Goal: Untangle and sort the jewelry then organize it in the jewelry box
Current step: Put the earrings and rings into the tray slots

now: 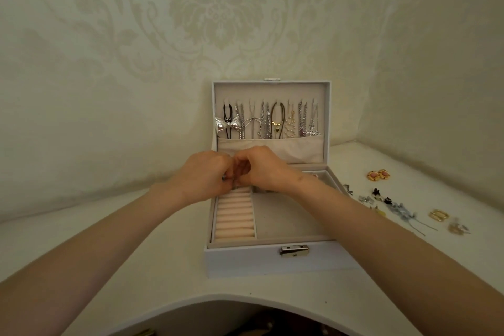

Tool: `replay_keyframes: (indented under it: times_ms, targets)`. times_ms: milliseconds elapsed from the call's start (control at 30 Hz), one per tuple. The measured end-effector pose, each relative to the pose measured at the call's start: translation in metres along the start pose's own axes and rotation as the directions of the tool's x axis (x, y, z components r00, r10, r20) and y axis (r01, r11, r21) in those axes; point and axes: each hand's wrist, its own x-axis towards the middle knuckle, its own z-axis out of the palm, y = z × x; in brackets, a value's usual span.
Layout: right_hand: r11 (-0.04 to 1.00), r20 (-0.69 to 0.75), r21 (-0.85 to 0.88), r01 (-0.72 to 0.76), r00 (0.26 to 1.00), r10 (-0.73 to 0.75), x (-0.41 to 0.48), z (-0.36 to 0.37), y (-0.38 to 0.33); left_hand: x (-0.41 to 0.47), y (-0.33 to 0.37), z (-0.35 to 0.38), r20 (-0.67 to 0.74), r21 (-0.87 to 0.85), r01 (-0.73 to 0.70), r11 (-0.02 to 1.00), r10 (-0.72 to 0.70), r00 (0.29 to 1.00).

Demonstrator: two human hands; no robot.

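A white jewelry box [261,259] stands open on the table with its lid upright. Several necklaces [268,121] hang on hooks inside the lid above a fabric pocket. The tray holds pink ring rolls [235,219] on the left and a beige compartment [286,222] on the right. My left hand [206,174] and my right hand [263,169] meet over the far end of the ring rolls, fingers curled together around something small and silvery, seemingly a ring. What exactly they hold is hidden by the fingers.
Loose earrings lie on the white table [141,262] right of the box: a pink-and-gold pair [378,174], gold rectangular ones [439,215], a blue-silver piece [402,211] and small dark ones [380,196]. A patterned wall stands right behind the box. The table's front edge curves inward.
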Motion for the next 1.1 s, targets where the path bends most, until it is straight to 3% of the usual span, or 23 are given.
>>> replay_keyframes:
  times_ms: [100,200,433,567,667,767,867,1000,1100]
  targets:
    - [0.999,-0.017,-0.032,-0.004,1.0,0.003,-0.002,0.002,0.002,-0.004,0.007,0.003,-0.078,0.029,-0.004,1.0,0.006,0.997]
    - [0.999,-0.033,-0.035,0.026,0.999,-0.027,-0.005,0.005,0.003,-0.008,0.003,0.006,-0.1,-0.089,-0.04,0.995,0.031,0.994]
    - [0.996,0.012,-0.072,0.058,0.998,-0.057,-0.007,0.005,0.003,-0.006,-0.013,-0.007,0.213,-0.174,-0.071,0.982,0.108,0.971]
    - [0.997,0.042,-0.054,0.062,0.997,-0.059,-0.01,0.003,0.004,-0.005,-0.015,-0.013,0.279,-0.212,-0.094,0.973,0.152,0.948]
    - [0.999,-0.002,-0.025,0.044,0.999,-0.044,-0.013,-0.004,0.007,-0.007,-0.014,-0.015,0.184,-0.287,-0.067,0.956,0.123,0.975]
    - [0.987,-0.112,0.162,-0.024,0.993,0.042,-0.017,-0.013,0.011,-0.01,-0.009,-0.015,0.045,-0.389,-0.04,0.92,0.062,0.997]
    - [0.963,-0.104,0.264,-0.054,0.991,0.084,-0.019,-0.014,0.011,-0.009,-0.007,-0.015,-0.024,-0.328,-0.068,0.942,0.063,0.998]
    - [0.985,-0.089,0.162,-0.059,0.993,0.075,-0.016,-0.01,0.01,-0.006,-0.011,-0.012,-0.044,-0.303,-0.091,0.949,0.081,0.996]
    - [0.999,-0.057,0.046,0.0,0.998,0.003,-0.014,0.0,0.007,-0.008,-0.015,-0.013,-0.067,-0.317,-0.03,0.948,0.009,0.998]
